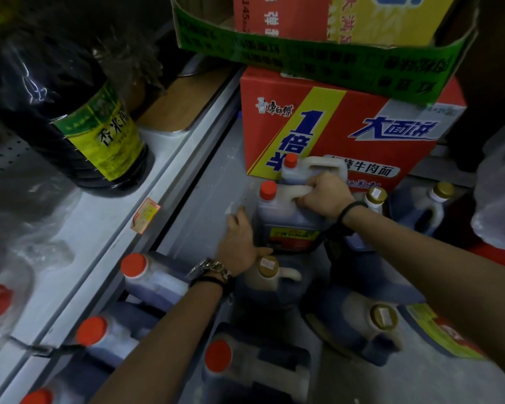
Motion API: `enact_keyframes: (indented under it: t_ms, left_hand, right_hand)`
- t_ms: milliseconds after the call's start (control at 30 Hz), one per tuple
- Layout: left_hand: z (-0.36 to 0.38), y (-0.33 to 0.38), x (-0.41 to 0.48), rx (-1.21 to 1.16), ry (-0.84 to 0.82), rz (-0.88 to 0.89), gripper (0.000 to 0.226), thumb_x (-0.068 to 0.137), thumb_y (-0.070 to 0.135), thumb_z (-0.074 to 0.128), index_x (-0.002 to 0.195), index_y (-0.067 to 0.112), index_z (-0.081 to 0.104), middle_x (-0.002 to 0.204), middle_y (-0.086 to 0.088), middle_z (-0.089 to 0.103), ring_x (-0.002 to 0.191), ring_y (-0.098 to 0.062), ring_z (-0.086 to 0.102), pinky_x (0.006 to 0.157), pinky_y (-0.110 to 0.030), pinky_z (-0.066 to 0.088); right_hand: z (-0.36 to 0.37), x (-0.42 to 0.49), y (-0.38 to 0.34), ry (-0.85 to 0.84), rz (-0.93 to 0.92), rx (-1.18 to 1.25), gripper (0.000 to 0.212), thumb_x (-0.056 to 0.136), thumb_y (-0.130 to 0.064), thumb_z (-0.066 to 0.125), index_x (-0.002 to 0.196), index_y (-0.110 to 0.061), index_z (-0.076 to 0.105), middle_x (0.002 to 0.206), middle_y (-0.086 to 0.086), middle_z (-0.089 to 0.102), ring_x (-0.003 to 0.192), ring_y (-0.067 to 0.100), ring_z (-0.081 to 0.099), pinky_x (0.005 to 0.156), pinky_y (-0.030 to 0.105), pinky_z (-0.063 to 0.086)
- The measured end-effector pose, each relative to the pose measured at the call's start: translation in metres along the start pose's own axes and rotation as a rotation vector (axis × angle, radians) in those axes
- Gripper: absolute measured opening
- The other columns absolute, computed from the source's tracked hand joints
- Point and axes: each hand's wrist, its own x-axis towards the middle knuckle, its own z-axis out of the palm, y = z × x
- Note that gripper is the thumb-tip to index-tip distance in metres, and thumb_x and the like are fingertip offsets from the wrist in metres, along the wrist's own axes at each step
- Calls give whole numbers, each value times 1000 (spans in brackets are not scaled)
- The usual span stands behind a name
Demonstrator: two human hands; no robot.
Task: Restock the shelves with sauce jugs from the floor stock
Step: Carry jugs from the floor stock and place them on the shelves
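A dark sauce jug (286, 220) with a red cap and a yellow-red label stands on the floor in front of a noodle carton. My right hand (325, 193) is closed around its pale handle. My left hand (239, 243) lies flat against the jug's left side, fingers spread. A second red-capped jug (301, 169) stands just behind it. Gold-capped jugs (270, 275) stand around it on the floor. On the white shelf (99, 225) at left sits a large dark bottle (70, 118) with a green-yellow label.
A red noodle carton (347, 126) carries a green open box (318, 53) holding more cartons. Several red-capped jugs (146, 275) fill the lower shelf at bottom left. More gold-capped jugs (435, 205) stand at right, beside a plastic bag (499, 199).
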Motion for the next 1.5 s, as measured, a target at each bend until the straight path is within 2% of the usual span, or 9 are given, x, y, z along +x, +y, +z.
enact_keyframes:
  t_ms: [233,333,467,700,833,1033,1167,1333,1500]
  left_hand:
    - [3,-15,24,-294,-28,51,145,33,69,85,146,29,3,151,-4,23,141,-25,26,112,-51,32]
    - [-13,-6,17,-371,-84,99,136,47,43,93,147,32,0,151,5,27,139,-15,29,110,-46,37]
    - [-22,7,11,-418,-134,171,102,63,5,85,139,23,19,125,21,39,120,1,40,91,-13,44]
    - [-32,18,-4,-475,-142,249,108,57,12,89,141,17,21,137,5,45,126,-9,47,96,-25,47]
    - [-51,38,-17,-488,-146,283,117,55,16,90,146,21,17,141,5,44,129,-7,45,104,-32,44]
    - [-98,79,-48,-490,-152,295,122,55,18,91,148,21,13,144,4,41,132,-8,41,108,-36,41]
    - [-133,115,-74,-514,-113,313,116,59,9,89,148,24,14,142,9,42,126,3,44,96,-12,45]
    - [-189,175,-114,-525,-46,353,101,62,7,87,134,37,22,131,25,41,113,25,42,90,-3,42]
    - [-260,240,-157,-498,-6,371,105,55,28,91,139,26,28,141,8,42,129,1,43,106,-29,42]
  right_hand:
    - [-34,-15,-28,82,-110,-10,16,77,-13,66,63,-6,62,62,8,56,57,20,48,44,23,30]
    - [-44,-21,-31,100,-143,-20,11,74,-15,68,76,-5,72,71,10,65,67,23,57,46,21,35]
    - [-51,-31,-32,77,-152,-18,11,73,-17,70,67,-8,69,67,11,65,66,23,58,51,25,39]
    - [-69,-53,-36,58,-172,-22,8,72,-15,70,69,-8,70,66,8,62,60,17,52,44,22,34]
    - [-95,-67,-48,66,-171,-8,31,73,-18,71,50,-25,51,54,-4,52,49,6,44,42,20,28]
    - [-146,-93,-80,82,-178,2,22,71,-18,71,54,-13,57,53,2,55,49,11,47,39,16,31]
    - [-197,-114,-108,119,-183,-11,15,69,-20,70,58,-20,61,63,6,64,60,21,57,51,29,42]
    - [-275,-141,-152,151,-191,-35,26,71,-17,69,50,-21,53,52,3,53,54,21,51,46,25,34]
    - [-355,-172,-197,164,-216,-29,22,70,-15,67,51,-15,56,49,5,51,50,23,48,47,29,37]
